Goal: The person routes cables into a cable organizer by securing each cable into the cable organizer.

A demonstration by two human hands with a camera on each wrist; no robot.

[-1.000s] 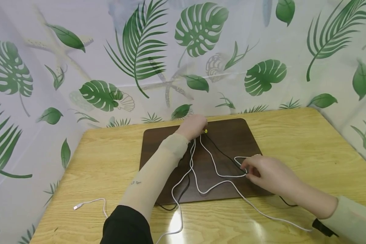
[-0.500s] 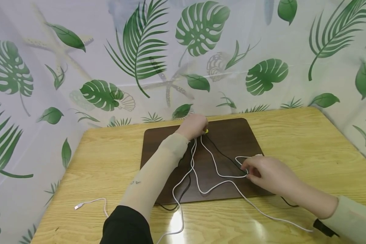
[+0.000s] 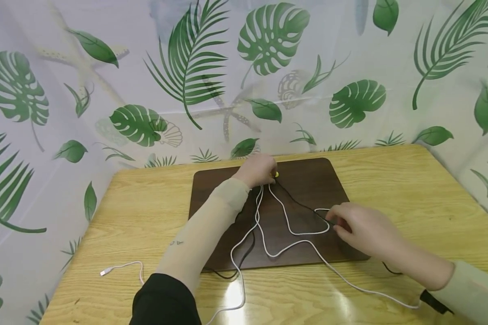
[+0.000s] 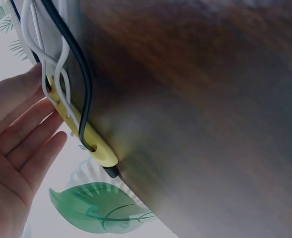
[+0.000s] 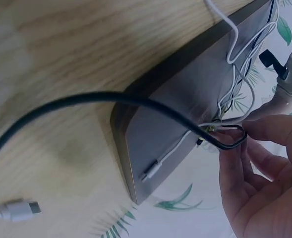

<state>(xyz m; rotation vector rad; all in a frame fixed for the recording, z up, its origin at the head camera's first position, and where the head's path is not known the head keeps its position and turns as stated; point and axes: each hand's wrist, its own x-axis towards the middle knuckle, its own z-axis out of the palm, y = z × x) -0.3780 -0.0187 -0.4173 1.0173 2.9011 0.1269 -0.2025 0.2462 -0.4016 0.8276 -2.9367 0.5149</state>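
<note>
At the back edge of a dark brown board [image 3: 313, 180], my left hand [image 3: 257, 169] holds a yellow cable holder [image 4: 103, 152]. Its thumb-side fingers touch the upper part of the holder in the left wrist view, while the others stretch out beside it. Several white cables [image 4: 61, 64] and a black cable [image 4: 81, 54] run into the holder's slots. My right hand [image 3: 363, 228], over the board's right side, pinches the black cable [image 5: 155, 105] between thumb and fingers, where it bends in a small loop. A white cable [image 3: 284, 216] lies slack on the board beneath.
A white cable plug [image 3: 105, 271] lies on the light wooden table [image 3: 138, 203] at left. Another white plug [image 5: 153, 170] rests on the board near its corner. A leaf-printed cloth [image 3: 211, 113] stands behind the table.
My right hand has shifted slightly right and away from me, drawing the black cable with it off the white one. The left hand stays at the yellow cable holder.
</note>
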